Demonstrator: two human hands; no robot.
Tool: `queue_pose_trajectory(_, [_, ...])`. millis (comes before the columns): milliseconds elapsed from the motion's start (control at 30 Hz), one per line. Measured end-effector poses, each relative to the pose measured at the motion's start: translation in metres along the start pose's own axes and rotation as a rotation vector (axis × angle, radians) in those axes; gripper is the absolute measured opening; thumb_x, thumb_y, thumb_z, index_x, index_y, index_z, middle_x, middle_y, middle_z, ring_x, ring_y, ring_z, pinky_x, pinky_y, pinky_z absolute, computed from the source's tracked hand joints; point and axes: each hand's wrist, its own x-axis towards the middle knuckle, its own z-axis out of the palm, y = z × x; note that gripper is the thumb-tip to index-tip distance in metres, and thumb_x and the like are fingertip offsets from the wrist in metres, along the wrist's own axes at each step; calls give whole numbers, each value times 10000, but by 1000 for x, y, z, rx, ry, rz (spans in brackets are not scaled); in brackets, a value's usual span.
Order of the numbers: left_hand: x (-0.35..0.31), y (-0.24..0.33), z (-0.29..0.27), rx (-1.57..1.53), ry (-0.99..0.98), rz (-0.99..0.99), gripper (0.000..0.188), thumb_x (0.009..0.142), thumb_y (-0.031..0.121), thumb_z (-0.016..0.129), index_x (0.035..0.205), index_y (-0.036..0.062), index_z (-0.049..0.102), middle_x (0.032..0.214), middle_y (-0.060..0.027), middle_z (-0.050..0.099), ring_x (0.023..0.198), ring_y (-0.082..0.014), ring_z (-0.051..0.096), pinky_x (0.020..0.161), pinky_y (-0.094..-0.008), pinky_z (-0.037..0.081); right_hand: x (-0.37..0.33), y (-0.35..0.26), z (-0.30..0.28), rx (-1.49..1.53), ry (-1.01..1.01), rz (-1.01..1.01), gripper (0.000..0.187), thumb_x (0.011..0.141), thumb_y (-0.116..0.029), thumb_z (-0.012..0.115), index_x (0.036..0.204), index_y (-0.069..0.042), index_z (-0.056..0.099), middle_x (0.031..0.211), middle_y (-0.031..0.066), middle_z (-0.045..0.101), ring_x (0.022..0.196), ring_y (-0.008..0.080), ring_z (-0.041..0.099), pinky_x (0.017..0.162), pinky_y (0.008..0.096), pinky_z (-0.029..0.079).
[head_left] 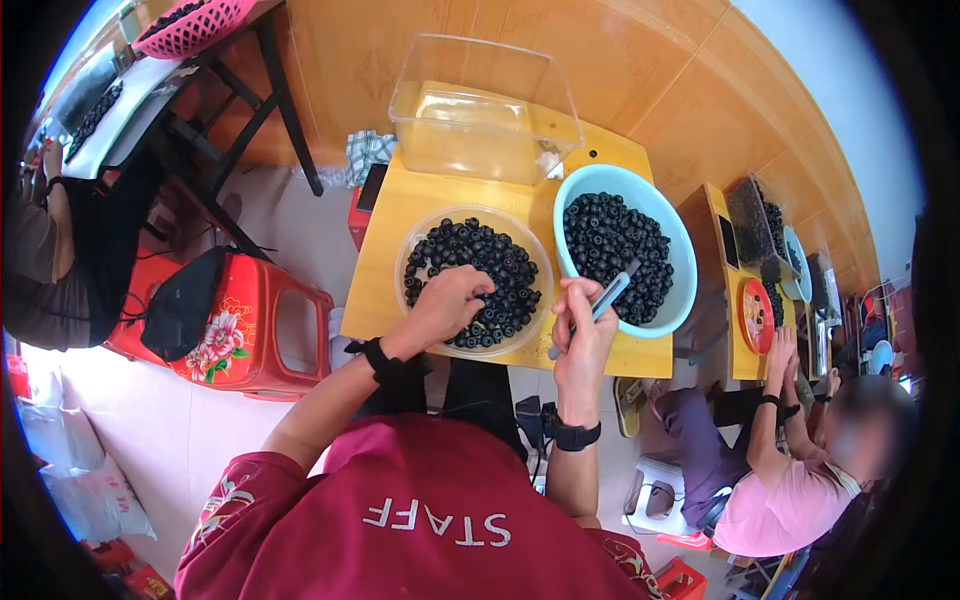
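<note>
Head view: shows left hand loosely curled over black ring-shaped pieces in clear round bowl; can't tell whether pinching one, with fingertips hidden. Shows right hand closed around light-blue tool, with tip over blue basin of similar pieces; can't make out tool's middle behind fingers. Shows bowl and basin on yellow table. Cuts off seated person at left; blurs pink-shirted co-worker's head.

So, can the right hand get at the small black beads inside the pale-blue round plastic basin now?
Likely yes: the right hand is beside the open basin, though the slim blue-grey tool it grips could hamper picking beads.
</note>
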Motion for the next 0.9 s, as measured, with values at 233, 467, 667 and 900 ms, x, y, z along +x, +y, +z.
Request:
queue_pose_trajectory(233, [8,-6,13,399,-11,195,176,677,-15,579,839,49,601,819,-110,555,851,-317,548,731,-390,453,-14,22,-21,-104,103,23,95,870,-93,575,896,-6,603,676,-23,527,560,-1,421,474,142,247])
queue_pose_trajectory(467, [9,-13,1,-146,-57,-2,192,750,15,636,937,28,595,849,-48,579,767,-188,616,673,-308,513,-22,20,-33,-253,64,118,130,876,-134,564,935,-26,607,680,-26,521,576,2,417,494,148,272])
queue_pose_trajectory(667, [-16,37,-29,-1110,-188,-260,181,871,62,559,1030,-24,563,928,-61,599,841,-154,634,776,-265,538,-28,29,-26,-533,-151,-107,218,908,-173,495,1047,-32,587,676,-27,511,476,-4,320,426,164,226])
queue_pose_trajectory(900, [-27,27,-26,-1305,-160,-254,187,861,58,575,1041,6,573,939,-58,609,808,-120,631,731,-225,533,-29,17,-6,-802,-273,-256,219,864,-114,545,1018,25,615,751,44,599,606,84,507,564,230,417])
